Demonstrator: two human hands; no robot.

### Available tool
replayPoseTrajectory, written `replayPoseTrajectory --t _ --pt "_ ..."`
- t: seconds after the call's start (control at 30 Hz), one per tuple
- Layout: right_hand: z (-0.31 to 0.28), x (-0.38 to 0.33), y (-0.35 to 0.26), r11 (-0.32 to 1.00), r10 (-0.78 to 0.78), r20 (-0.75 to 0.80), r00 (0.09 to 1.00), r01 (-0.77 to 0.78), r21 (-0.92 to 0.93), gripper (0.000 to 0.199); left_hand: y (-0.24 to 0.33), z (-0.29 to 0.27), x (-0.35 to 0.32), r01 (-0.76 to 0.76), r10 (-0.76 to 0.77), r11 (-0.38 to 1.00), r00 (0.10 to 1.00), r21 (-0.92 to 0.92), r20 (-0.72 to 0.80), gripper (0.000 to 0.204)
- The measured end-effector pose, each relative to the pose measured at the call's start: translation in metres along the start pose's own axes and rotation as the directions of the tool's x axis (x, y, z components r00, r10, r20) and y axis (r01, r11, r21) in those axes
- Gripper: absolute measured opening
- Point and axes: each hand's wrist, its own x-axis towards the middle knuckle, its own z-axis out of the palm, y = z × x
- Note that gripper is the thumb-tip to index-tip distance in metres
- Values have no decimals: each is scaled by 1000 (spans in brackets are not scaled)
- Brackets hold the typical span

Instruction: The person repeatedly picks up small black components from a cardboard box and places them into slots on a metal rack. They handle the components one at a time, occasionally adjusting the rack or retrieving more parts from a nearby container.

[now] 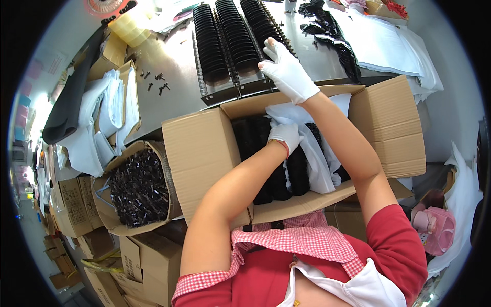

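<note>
My left hand, in a white glove, reaches down into an open cardboard box. Its fingers look curled, and what they hold, if anything, is hidden. Against that hand lies a white sheet, among rows of black pieces packed in the box. Beyond the box, my gloved right hand is over the near right part of a rack of black discs. Its thumb and forefinger have bare tips and stand apart. Contact with the discs cannot be made out.
Left of the box stands a round container full of dark shiny pieces. Small dark screws lie on the metal table. Black plastic bundles and stacked white sheets are at the far right. White sheets hang at left.
</note>
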Motion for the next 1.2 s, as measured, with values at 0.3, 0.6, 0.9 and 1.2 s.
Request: replayPoseTrajectory --t 0.3,0.6,0.9,1.2 --pt "9 36 -4 981 156 260 953 -117 -157 81 23 -77 -61 -53 63 996 986 71 -157 33" --pt "36 24 16 981 -84 125 989 104 -166 59 -57 -119 -83 95 119 975 535 200 -836 36" --pt "70 6 43 564 -700 6 714 558 -608 49 -64 -118 -78 98 67 985 540 142 -839 32" --pt "51 35 31 333 -788 135 601 600 -728 35 -50 -127 -74 -340 -456 528 660 -778 -597 41"
